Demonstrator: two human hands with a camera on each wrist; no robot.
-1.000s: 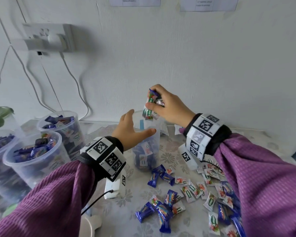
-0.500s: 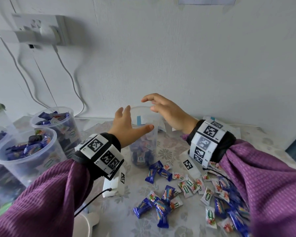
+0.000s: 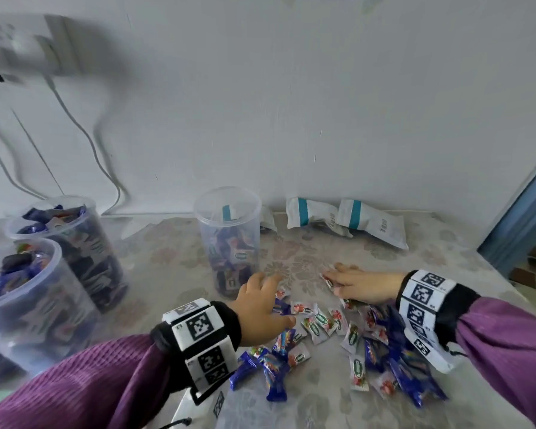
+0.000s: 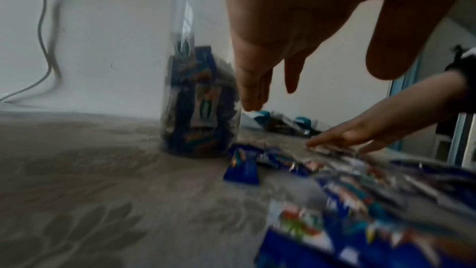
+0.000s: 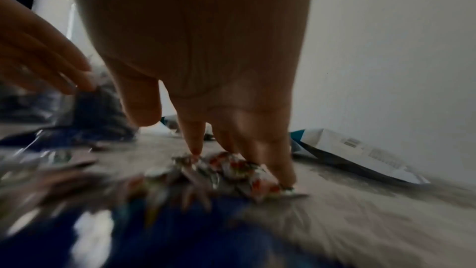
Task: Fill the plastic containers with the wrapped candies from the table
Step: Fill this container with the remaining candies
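left hand [image 3: 262,308]: fingers spread over candies [image 3: 317,323] | right hand [image 3: 361,284]: fingers straight, touching candies

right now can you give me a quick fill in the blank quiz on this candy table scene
1. Both hands, the left hand and the right hand, are down at the loose candies on the ____.
2. The clear container nearest the hands has no ____ on it.
3. The white packets lying by the wall each carry a ____ stripe.
4. Both sleeves are ____.

Missing words: table; lid; blue; purple
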